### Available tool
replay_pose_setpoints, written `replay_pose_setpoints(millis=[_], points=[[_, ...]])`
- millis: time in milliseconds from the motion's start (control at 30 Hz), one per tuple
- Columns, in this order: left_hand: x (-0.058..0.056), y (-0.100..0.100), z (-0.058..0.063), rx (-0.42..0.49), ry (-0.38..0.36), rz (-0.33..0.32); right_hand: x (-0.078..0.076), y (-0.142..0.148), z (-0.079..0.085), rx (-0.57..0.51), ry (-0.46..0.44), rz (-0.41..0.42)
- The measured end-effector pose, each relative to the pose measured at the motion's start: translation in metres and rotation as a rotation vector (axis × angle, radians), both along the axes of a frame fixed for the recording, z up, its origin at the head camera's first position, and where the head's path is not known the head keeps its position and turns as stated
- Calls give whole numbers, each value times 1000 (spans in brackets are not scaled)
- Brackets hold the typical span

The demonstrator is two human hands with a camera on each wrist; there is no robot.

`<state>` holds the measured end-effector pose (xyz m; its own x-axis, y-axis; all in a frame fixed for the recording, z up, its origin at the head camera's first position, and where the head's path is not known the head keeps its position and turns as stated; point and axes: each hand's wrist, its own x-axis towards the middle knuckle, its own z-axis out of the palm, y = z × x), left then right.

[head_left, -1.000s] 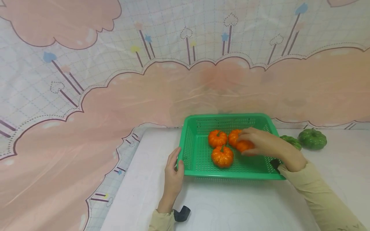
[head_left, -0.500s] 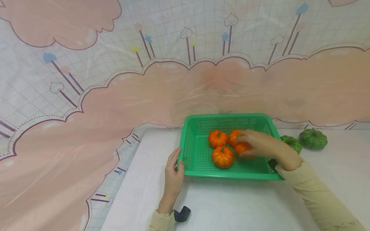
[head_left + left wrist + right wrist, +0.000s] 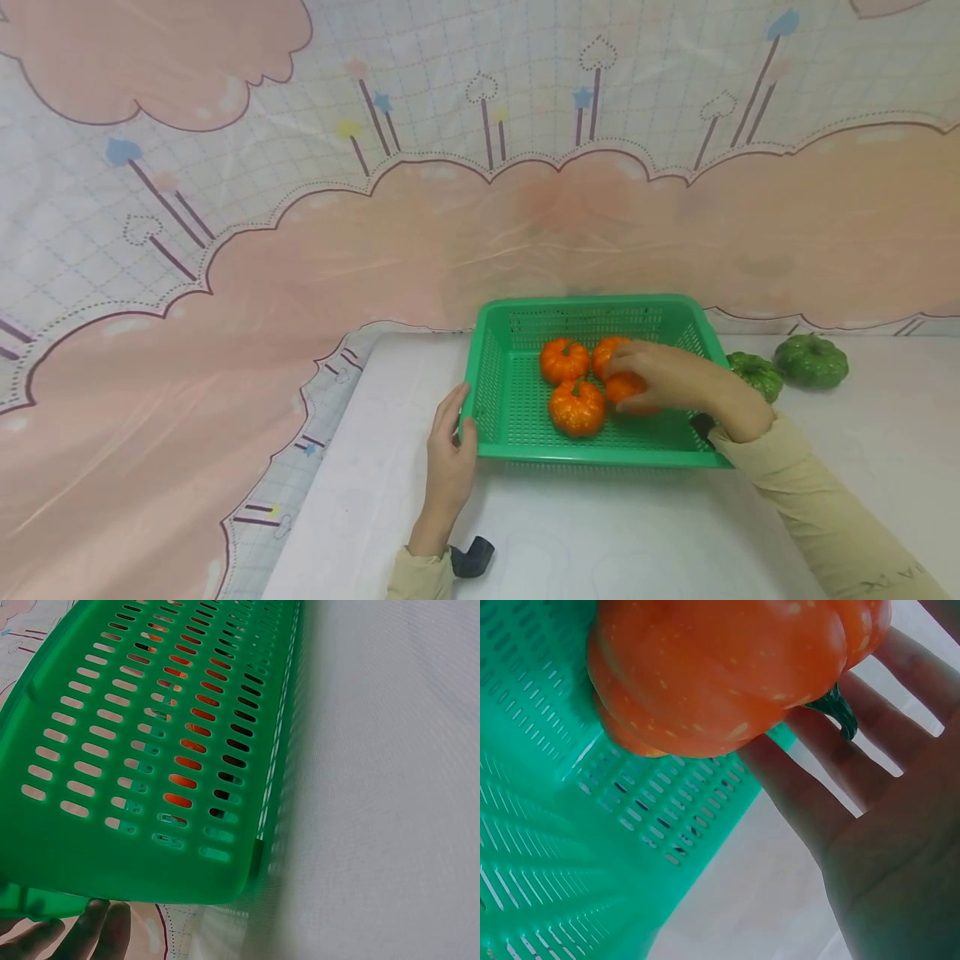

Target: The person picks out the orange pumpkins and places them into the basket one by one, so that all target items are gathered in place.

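My right hand point(image 3: 663, 375) reaches into the green plastic basket point(image 3: 600, 456) and grips an orange pumpkin point(image 3: 624, 390) from above, fingers and thumb around it. In the right wrist view this pumpkin point(image 3: 720, 675) has its dark green stem turned toward the palm, and part of another orange one shows behind it. Three more orange pumpkins lie in the basket: one at the back left point(image 3: 562, 361), one in front point(image 3: 577, 408), one partly behind my fingers point(image 3: 604, 350). My left hand point(image 3: 452, 454) rests against the basket's left rim, fingers extended; its fingertips point(image 3: 114, 919) touch the rim.
Two green pumpkins, a nearer one point(image 3: 757, 377) and a farther one point(image 3: 812, 361), sit on the white table point(image 3: 585, 533) right of the basket. A patterned pink and white cloth point(image 3: 450, 242) hangs behind and runs down the left side of the table.
My right hand has shifted slightly left with the orange pumpkin, bringing it closer to the other pumpkins in the basket. My left hand and the basket look unmoved.
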<state>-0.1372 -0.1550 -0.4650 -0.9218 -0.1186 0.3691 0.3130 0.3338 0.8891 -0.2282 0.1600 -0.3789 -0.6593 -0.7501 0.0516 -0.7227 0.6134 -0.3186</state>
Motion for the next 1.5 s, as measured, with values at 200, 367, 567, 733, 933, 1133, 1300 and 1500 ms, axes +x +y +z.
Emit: replay_pose_setpoints(millis=[200,367,567,733,933,1133,1300,1500], points=[[-1,0,0,2,-3,-1,-2,-2,-4,-1,-28,1],[0,1,1,6,-11,0,-3,-3,-7,13,-45,0],[-1,0,0,0,-4,-1,-5,-3,-10,24,-47,4],[0,0,0,2,-3,-1,-5,-5,-12,22,-43,8],[0,0,0,2,4,2,-4,-5,-13,11,-34,37],[0,0,-1,-2,4,4,-4,-4,-14,4,-36,55],[0,-1,-1,-1,6,3,-4,-4,-14,9,-52,53],[0,-1,-2,-7,11,4,-3,-3,-14,24,-65,47]])
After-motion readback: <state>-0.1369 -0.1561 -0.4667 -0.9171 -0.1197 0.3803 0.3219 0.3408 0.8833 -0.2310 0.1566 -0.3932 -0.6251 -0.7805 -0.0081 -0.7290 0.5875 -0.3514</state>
